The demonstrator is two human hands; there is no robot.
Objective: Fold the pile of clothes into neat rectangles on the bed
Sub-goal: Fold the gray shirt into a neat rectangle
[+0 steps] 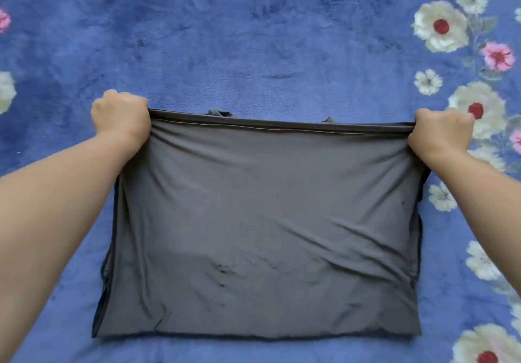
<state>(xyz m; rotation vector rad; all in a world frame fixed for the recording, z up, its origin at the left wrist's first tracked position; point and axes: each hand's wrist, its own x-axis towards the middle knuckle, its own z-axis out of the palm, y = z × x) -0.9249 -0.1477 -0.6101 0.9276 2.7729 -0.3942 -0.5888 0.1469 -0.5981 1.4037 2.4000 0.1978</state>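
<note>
I see a grey garment (pixel 262 216) folded once at mid-bed (pixel 253 38); left hand (pixel 121 117) and right hand (pixel 442 131) grip its far corners. Further folds likely remain; no pile visible.

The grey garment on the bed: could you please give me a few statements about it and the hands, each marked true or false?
1. Both hands grip the far hemmed edge of the grey garment, the left hand at its left corner and the right hand at its right corner. True.
2. The garment lies crumpled in a heap. False: it is spread out, roughly rectangular, with light wrinkles.
3. The blue blanket beneath has a flower print along its right side. True.
4. The left hand rests flat and open on the blanket. False: its fingers are curled round the fabric.
</note>
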